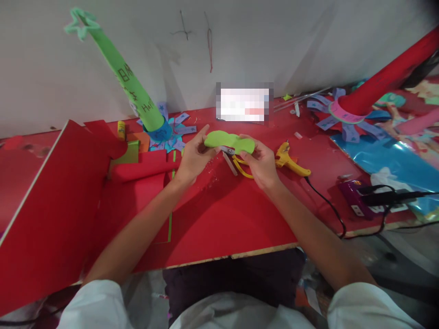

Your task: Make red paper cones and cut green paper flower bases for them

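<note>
Between my two hands a lime-green paper cutout (224,138) with rounded ends is held up over the red table. My left hand (192,157) pinches its left end, the index finger pointing upward. Its right end is gripped between the thumb and fingers of my right hand (263,165). Just beneath the cutout lie yellow-handled scissors (243,170), partly hidden by the paper and my right hand. A thin pale stick (230,164) rests beside them. To the right of my right hand is a yellow glue gun (291,161) with a black cord.
A green paper cone (126,80) with a star on top stands at the back left. Red sheets (144,178) and a large red board (58,205) occupy the left. At right are a red cone (387,75), blue plastic film (394,155) and a purple power strip (356,198) with cables.
</note>
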The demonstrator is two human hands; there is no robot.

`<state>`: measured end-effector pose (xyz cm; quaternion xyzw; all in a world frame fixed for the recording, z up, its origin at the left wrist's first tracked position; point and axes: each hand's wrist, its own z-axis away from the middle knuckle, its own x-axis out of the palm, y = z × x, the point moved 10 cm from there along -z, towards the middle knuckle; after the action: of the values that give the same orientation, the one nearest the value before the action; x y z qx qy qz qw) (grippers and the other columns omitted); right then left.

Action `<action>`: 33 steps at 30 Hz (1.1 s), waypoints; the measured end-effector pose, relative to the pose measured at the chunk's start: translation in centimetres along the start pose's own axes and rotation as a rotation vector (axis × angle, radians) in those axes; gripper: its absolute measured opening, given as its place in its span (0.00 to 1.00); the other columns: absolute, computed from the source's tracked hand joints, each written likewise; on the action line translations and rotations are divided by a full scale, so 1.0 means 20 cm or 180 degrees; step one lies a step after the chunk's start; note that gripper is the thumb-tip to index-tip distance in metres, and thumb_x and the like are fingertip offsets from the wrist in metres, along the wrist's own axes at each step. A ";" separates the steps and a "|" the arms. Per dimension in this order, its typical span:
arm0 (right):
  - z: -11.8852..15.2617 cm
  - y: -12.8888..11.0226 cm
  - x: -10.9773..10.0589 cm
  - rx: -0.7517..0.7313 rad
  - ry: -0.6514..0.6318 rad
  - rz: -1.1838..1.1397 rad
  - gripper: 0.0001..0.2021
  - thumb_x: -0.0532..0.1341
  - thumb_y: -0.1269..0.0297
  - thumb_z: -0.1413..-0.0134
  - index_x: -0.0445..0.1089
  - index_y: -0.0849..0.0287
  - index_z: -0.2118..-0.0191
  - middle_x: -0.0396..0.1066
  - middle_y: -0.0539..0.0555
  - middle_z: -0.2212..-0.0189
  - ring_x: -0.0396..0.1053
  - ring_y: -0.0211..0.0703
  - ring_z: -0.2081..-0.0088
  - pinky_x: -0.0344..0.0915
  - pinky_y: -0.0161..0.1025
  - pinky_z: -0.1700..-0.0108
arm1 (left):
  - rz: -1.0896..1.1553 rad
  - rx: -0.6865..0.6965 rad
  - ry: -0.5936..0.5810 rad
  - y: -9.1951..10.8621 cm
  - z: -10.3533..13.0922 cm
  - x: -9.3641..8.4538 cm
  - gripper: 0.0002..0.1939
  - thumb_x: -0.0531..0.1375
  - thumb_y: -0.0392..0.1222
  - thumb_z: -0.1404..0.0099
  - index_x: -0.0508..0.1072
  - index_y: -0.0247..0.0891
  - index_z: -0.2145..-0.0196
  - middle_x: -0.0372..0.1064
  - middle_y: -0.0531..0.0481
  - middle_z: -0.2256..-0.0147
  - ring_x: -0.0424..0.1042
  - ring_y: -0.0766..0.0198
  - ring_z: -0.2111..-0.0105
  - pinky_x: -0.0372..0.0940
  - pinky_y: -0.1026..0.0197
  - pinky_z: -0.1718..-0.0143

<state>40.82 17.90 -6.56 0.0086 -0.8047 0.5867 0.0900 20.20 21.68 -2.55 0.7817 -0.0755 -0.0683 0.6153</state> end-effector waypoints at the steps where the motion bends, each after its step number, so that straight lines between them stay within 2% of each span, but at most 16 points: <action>1: 0.00 0.00 -0.01 -0.0011 0.0080 0.0035 0.26 0.76 0.48 0.44 0.77 0.50 0.43 0.79 0.57 0.40 0.77 0.56 0.38 0.73 0.59 0.32 | -0.0008 0.0047 0.0014 0.01 0.00 0.00 0.19 0.77 0.50 0.42 0.75 0.41 0.60 0.76 0.40 0.39 0.80 0.53 0.45 0.75 0.54 0.47; 4: -0.01 -0.02 -0.05 -0.0085 0.0270 0.0071 0.29 0.79 0.46 0.49 0.76 0.50 0.44 0.79 0.57 0.41 0.78 0.56 0.41 0.76 0.58 0.34 | 0.0062 0.0181 0.0149 0.04 0.00 -0.02 0.22 0.78 0.51 0.43 0.72 0.41 0.64 0.74 0.41 0.36 0.78 0.53 0.43 0.75 0.54 0.45; 7: -0.01 -0.05 -0.06 -0.0214 0.0283 0.0107 0.32 0.80 0.44 0.51 0.75 0.48 0.43 0.72 0.58 0.33 0.75 0.59 0.36 0.76 0.58 0.35 | 0.0071 0.0322 0.0285 0.06 0.00 -0.04 0.21 0.78 0.48 0.41 0.71 0.41 0.65 0.77 0.44 0.45 0.79 0.59 0.50 0.74 0.56 0.49; 9: 0.00 -0.05 -0.04 -0.0188 0.0205 0.0153 0.38 0.79 0.44 0.50 0.70 0.45 0.36 0.71 0.58 0.32 0.75 0.59 0.36 0.77 0.58 0.37 | 0.0046 0.0435 0.0321 0.07 0.00 -0.05 0.19 0.77 0.46 0.41 0.72 0.42 0.61 0.77 0.48 0.51 0.78 0.62 0.55 0.73 0.58 0.52; 12: 0.01 -0.01 -0.03 0.0017 0.0071 0.0131 0.39 0.76 0.44 0.44 0.64 0.42 0.31 0.78 0.56 0.41 0.80 0.55 0.46 0.80 0.54 0.44 | 0.0018 0.0417 0.0200 0.07 0.00 -0.04 0.23 0.76 0.44 0.40 0.73 0.45 0.51 0.75 0.50 0.56 0.77 0.62 0.57 0.72 0.59 0.55; 14: 0.01 0.02 -0.04 0.0188 0.0079 -0.0015 0.33 0.74 0.44 0.41 0.67 0.43 0.35 0.81 0.54 0.50 0.81 0.51 0.53 0.81 0.50 0.49 | 0.0080 0.0209 0.0043 0.05 0.00 -0.01 0.23 0.74 0.46 0.37 0.73 0.45 0.48 0.75 0.51 0.59 0.76 0.62 0.59 0.71 0.59 0.57; 17: 0.01 0.05 -0.04 0.0422 0.0098 -0.0316 0.24 0.76 0.44 0.43 0.72 0.46 0.46 0.80 0.51 0.59 0.80 0.47 0.58 0.81 0.46 0.54 | 0.0274 -0.0145 -0.0229 0.02 0.02 0.06 0.19 0.74 0.52 0.36 0.75 0.42 0.54 0.75 0.51 0.62 0.74 0.63 0.63 0.69 0.60 0.59; 20: 0.02 0.02 0.00 0.0508 -0.0062 -0.0407 0.22 0.76 0.43 0.44 0.72 0.48 0.54 0.77 0.50 0.63 0.78 0.46 0.61 0.80 0.44 0.58 | 0.0348 -0.0306 -0.0546 0.02 0.06 0.14 0.21 0.76 0.56 0.38 0.75 0.40 0.61 0.74 0.51 0.65 0.72 0.65 0.65 0.68 0.61 0.60; 23: 0.04 -0.02 0.09 0.0540 -0.0330 -0.0357 0.20 0.74 0.42 0.42 0.71 0.48 0.56 0.75 0.50 0.64 0.74 0.44 0.66 0.76 0.41 0.68 | 0.0317 -0.0332 -0.0791 0.04 0.10 0.21 0.22 0.76 0.58 0.37 0.76 0.39 0.64 0.74 0.50 0.64 0.74 0.64 0.63 0.69 0.60 0.58; 27: 0.06 -0.02 0.14 0.0631 -0.0405 -0.0274 0.20 0.76 0.50 0.47 0.72 0.48 0.53 0.74 0.49 0.62 0.68 0.38 0.71 0.70 0.36 0.75 | 0.0150 -0.0292 -0.0828 0.05 0.11 0.23 0.22 0.75 0.59 0.37 0.78 0.38 0.62 0.76 0.48 0.60 0.75 0.62 0.60 0.70 0.59 0.54; 31: 0.05 -0.03 0.12 0.0480 -0.0287 -0.0105 0.21 0.77 0.59 0.55 0.72 0.50 0.55 0.74 0.48 0.63 0.70 0.39 0.68 0.70 0.35 0.73 | 0.0140 -0.0221 -0.0787 0.04 0.10 0.23 0.24 0.76 0.61 0.38 0.75 0.38 0.63 0.74 0.49 0.62 0.73 0.63 0.62 0.69 0.60 0.59; 33: 0.05 -0.04 0.11 0.0406 -0.0264 -0.0065 0.19 0.77 0.57 0.53 0.72 0.51 0.58 0.73 0.47 0.67 0.70 0.39 0.70 0.69 0.35 0.73 | 0.0116 -0.0198 -0.0686 0.03 0.10 0.22 0.23 0.76 0.57 0.38 0.73 0.39 0.63 0.71 0.51 0.65 0.70 0.65 0.65 0.66 0.62 0.62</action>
<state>38.68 16.96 -5.72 0.0469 -0.7686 0.6350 0.0619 24.06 18.79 -2.43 0.7488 -0.1533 -0.1431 0.6287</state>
